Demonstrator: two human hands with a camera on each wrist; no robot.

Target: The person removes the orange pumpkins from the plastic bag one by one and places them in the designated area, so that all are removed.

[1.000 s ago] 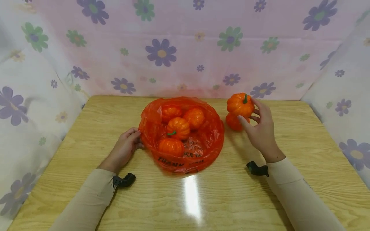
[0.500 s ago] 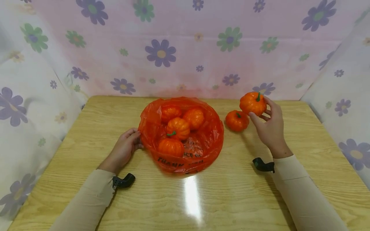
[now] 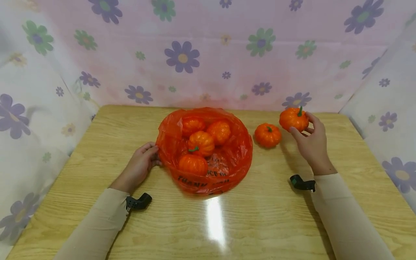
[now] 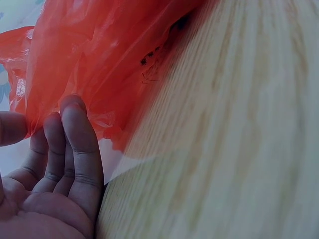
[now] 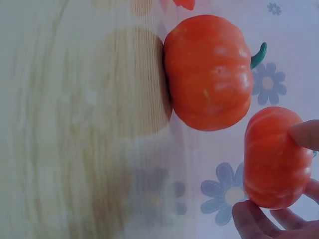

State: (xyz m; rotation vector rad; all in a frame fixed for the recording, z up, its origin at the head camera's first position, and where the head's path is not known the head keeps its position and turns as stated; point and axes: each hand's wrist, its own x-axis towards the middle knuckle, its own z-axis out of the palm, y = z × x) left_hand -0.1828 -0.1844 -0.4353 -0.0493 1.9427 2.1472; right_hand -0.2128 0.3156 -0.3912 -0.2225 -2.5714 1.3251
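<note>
At the left edge of a red plastic bag (image 3: 235, 162), my left hand (image 3: 140, 165) pinches its rim between thumb and fingers. The bag lies spread on the table with its mouth upward, and several small orange pumpkins (image 3: 201, 143) with ribbed skin sit inside. My right hand (image 3: 313, 144) holds another pumpkin (image 3: 292, 119) above the table by its sides, green stem upward. Just right of the bag a separate pumpkin (image 3: 268, 135) stands on the wood. In the right wrist view that standing pumpkin (image 5: 209, 72) is beside the held pumpkin (image 5: 274, 159).
A light wooden table (image 3: 175, 231) carries everything, its back edge near a flower-printed cloth (image 3: 208, 54). Similar cloth hangs at both sides. Black wrist cameras (image 3: 139, 201) are worn on both sleeves. Dark lettering marks the bag's front.
My right hand has carried its pumpkin to the right, away from the standing one, which now shows fully. My left hand and the bag have stayed in place.
</note>
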